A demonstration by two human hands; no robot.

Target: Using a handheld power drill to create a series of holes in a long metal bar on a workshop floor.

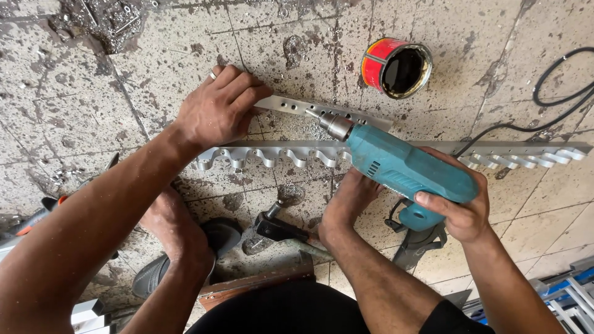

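- My left hand (216, 111) lies flat, fingers spread, pressing the drilled metal strip (322, 110) onto the floor (74, 111).
- My right hand (461, 204) is wrapped tight around the teal drill (402, 170), its bit on that strip.
- A scalloped metal rail (272, 154) lies just beside.

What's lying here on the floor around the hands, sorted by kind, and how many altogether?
Grey metal strips: 2, a flat drilled strip and a long scalloped rail
Teal electric drill: 1
Open red round tin can: 1
Black-headed hammer: 1
Dark sandal: 1
Total: 6
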